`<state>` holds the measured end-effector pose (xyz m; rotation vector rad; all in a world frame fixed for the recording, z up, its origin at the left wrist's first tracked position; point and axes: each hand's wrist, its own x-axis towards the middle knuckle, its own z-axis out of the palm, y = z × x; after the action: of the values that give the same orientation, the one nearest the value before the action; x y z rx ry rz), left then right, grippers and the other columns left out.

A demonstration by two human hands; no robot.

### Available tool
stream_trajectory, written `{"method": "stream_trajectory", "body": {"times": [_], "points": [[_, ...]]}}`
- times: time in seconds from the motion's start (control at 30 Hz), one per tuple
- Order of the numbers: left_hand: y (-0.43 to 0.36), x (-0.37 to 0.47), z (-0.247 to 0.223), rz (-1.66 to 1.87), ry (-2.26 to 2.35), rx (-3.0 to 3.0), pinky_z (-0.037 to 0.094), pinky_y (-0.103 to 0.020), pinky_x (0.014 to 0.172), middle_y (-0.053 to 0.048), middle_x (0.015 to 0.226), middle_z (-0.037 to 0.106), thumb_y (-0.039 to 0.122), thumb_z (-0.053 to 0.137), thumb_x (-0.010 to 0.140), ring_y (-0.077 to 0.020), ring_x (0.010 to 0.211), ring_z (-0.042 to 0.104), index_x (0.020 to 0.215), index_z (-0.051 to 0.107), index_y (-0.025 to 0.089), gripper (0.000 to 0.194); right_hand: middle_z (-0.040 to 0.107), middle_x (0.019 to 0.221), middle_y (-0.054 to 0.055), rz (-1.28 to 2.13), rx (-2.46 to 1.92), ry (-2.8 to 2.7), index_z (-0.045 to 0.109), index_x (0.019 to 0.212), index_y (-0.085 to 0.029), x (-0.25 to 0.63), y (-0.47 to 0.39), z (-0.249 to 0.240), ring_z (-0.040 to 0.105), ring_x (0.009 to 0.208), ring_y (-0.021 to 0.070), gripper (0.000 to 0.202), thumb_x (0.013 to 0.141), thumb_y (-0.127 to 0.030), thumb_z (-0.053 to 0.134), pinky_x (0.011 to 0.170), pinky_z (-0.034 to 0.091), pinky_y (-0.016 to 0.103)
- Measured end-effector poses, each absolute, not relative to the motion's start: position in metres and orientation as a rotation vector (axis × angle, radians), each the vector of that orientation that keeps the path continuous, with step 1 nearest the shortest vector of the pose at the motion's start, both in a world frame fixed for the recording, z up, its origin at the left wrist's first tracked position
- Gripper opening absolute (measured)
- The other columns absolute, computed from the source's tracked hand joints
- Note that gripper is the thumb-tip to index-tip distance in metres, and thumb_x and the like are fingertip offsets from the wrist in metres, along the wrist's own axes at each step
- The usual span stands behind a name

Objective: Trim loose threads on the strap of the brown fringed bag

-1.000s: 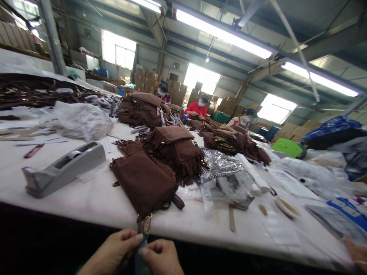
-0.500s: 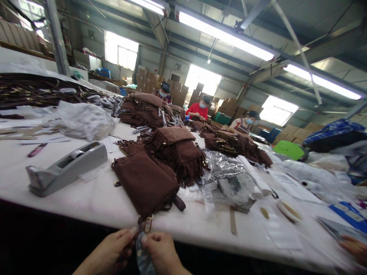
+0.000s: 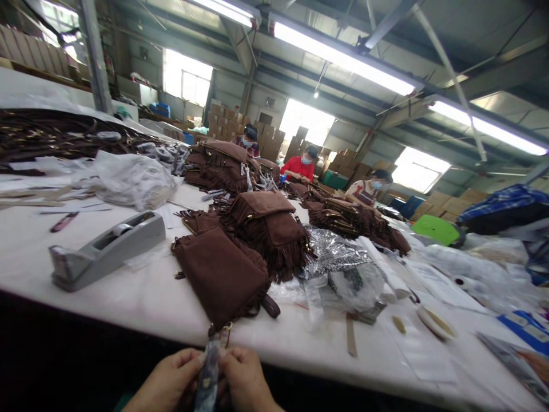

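Observation:
A dark brown suede-like bag with fringe (image 3: 221,274) lies at the table's front edge, one corner pointing at me. Gold-coloured metal hardware (image 3: 226,331) shows at that corner. Just below it hangs a strap covered in grey, clear-looking plastic (image 3: 208,372). My left hand (image 3: 174,375) is closed, pinching the strap's left side between thumb and fingers. From the other side, my right hand (image 3: 245,375) pinches the same wrapped strap, its fingers curled behind. The strap's lower end runs out of the picture.
Left of the bag stands a grey tape dispenser (image 3: 109,246). Behind it are stacked brown bags (image 3: 268,223) and crumpled plastic (image 3: 132,177). To the right lie a tape roll (image 3: 435,321) and a cardboard strip (image 3: 350,337). Co-workers, one in a red top (image 3: 298,166), are across the table.
The plastic-covered strap is now straighter and flatter between my hands. My right hand has shifted slightly right and the view has moved a little.

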<state>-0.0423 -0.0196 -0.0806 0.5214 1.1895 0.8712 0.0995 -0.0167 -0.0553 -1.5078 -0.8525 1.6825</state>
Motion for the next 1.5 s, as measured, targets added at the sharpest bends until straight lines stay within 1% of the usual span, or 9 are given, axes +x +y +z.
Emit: {"method": "stream_trajectory", "body": {"times": [0.2, 0.33, 0.43, 0.53, 0.8, 1.0, 1.1, 1.3, 1.5], "points": [[-0.019, -0.046, -0.069, 0.944, 1.354, 0.696, 0.037, -0.027, 0.046, -0.002, 0.053, 0.059, 0.072, 0.079, 0.052, -0.0181, 0.048, 0.052, 0.068, 0.065, 0.017, 0.059, 0.052, 0.046, -0.001, 1.711, -1.626, -0.992, 0.054, 0.058, -0.016, 0.099, -0.023, -0.05, 0.037, 0.032, 0.0067, 0.031, 0.071, -0.043, 0.065, 0.033, 0.024, 0.019], [-0.014, -0.052, -0.054, 0.945, 1.41, 0.846, 0.045, -0.03, 0.054, -0.005, 0.06, 0.064, 0.074, 0.074, 0.052, -0.0229, 0.058, 0.059, 0.067, 0.065, 0.016, 0.061, 0.047, 0.039, -0.005, 1.703, -1.714, -0.983, 0.054, 0.056, -0.017, 0.093, -0.02, -0.043, 0.035, 0.031, 0.007, 0.026, 0.072, -0.031, 0.068, 0.036, 0.025, 0.019], [-0.009, -0.055, -0.048, 0.921, 1.433, 0.901, 0.048, -0.031, 0.057, -0.006, 0.064, 0.068, 0.074, 0.072, 0.053, -0.0246, 0.063, 0.061, 0.069, 0.065, 0.016, 0.06, 0.048, 0.039, -0.006, 1.709, -1.661, -0.967, 0.053, 0.055, -0.017, 0.088, -0.018, -0.045, 0.036, 0.031, 0.006, 0.027, 0.068, -0.03, 0.073, 0.036, 0.025, 0.018], [-0.005, -0.054, -0.048, 0.894, 1.435, 0.919, 0.045, -0.03, 0.052, -0.006, 0.059, 0.066, 0.073, 0.068, 0.055, -0.0216, 0.056, 0.057, 0.068, 0.065, 0.015, 0.059, 0.047, 0.038, -0.006, 1.69, -1.637, -0.963, 0.052, 0.052, -0.018, 0.085, -0.018, -0.052, 0.034, 0.03, 0.0056, 0.029, 0.066, -0.03, 0.074, 0.036, 0.024, 0.019], [0.003, -0.056, -0.05, 0.867, 1.469, 0.987, 0.046, -0.03, 0.055, -0.005, 0.061, 0.066, 0.068, 0.062, 0.059, -0.0214, 0.058, 0.057, 0.069, 0.062, 0.017, 0.052, 0.046, 0.037, -0.006, 1.621, -1.588, -0.87, 0.053, 0.055, -0.018, 0.083, -0.016, -0.052, 0.034, 0.03, 0.006, 0.015, 0.066, -0.02, 0.062, 0.033, 0.022, 0.019], [0.001, -0.059, -0.049, 0.839, 1.481, 1.008, 0.049, -0.033, 0.062, -0.009, 0.07, 0.071, 0.076, 0.059, 0.061, -0.0264, 0.069, 0.063, 0.08, 0.064, 0.015, 0.063, 0.047, 0.039, -0.005, 1.643, -1.57, -0.869, 0.052, 0.054, -0.018, 0.078, -0.012, -0.041, 0.035, 0.03, 0.0055, 0.015, 0.068, -0.015, 0.057, 0.033, 0.022, 0.018], [-0.005, -0.059, -0.053, 0.837, 1.41, 0.946, 0.045, -0.029, 0.056, -0.008, 0.067, 0.069, 0.082, 0.065, 0.056, -0.0217, 0.062, 0.059, 0.08, 0.064, 0.015, 0.071, 0.045, 0.037, -0.006, 1.635, -1.58, -0.857, 0.052, 0.055, -0.019, 0.074, -0.009, -0.04, 0.035, 0.03, 0.0058, 0.017, 0.07, -0.014, 0.057, 0.033, 0.022, 0.019], [-0.008, -0.054, -0.075, 0.813, 1.295, 0.761, 0.025, -0.022, 0.043, -0.001, 0.052, 0.057, 0.086, 0.069, 0.051, -0.011, 0.045, 0.043, 0.075, 0.065, 0.013, 0.076, 0.043, 0.037, -0.006, 1.581, -1.618, -0.875, 0.05, 0.052, -0.019, 0.069, -0.002, -0.043, 0.035, 0.032, 0.0064, 0.021, 0.069, -0.019, 0.062, 0.035, 0.022, 0.02], [-0.001, -0.049, -0.071, 0.832, 1.306, 0.732, 0.027, -0.02, 0.043, 0.002, 0.051, 0.052, 0.083, 0.073, 0.046, -0.0093, 0.043, 0.043, 0.075, 0.065, 0.012, 0.077, 0.051, 0.045, -0.004, 1.63, -1.387, -1.03, 0.065, 0.066, -0.013, 0.081, -0.01, -0.053, 0.037, 0.036, 0.0058, 0.015, 0.065, -0.027, 0.06, 0.038, 0.025, 0.019]]}}
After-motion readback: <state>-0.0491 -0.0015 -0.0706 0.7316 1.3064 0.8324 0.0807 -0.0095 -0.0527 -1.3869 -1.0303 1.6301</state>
